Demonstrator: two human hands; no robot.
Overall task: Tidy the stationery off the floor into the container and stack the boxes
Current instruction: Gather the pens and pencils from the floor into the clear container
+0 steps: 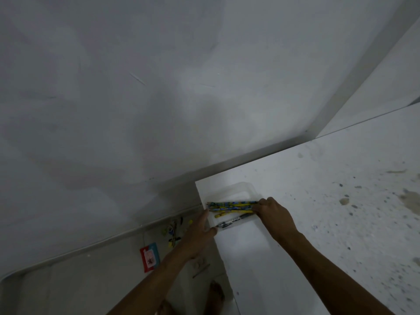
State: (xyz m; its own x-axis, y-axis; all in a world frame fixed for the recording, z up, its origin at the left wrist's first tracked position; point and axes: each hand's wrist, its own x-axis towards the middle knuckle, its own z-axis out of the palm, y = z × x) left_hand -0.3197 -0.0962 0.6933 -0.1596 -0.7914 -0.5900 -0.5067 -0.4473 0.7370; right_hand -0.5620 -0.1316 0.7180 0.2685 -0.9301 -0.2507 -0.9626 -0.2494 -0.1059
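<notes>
A clear plastic container (238, 189) sits near the left corner of a white speckled counter (329, 201). Several yellow-and-blue pencils (231, 206) lie across it, and a dark pen (234, 220) rests at its front. My right hand (275, 212) is shut on the right ends of the pencils. My left hand (200, 233) reaches in with fingers spread, touching the container's left edge by the pencil tips and the pen. On the floor below lie several small stationery pieces (173, 231) and a red-and-blue box (150, 256).
A grey wall (136, 87) fills the upper view and meets the floor along a pale skirting line. A thin stick and small round bits lie on the floor by the counter's base. My bare feet (216, 294) stand at the bottom.
</notes>
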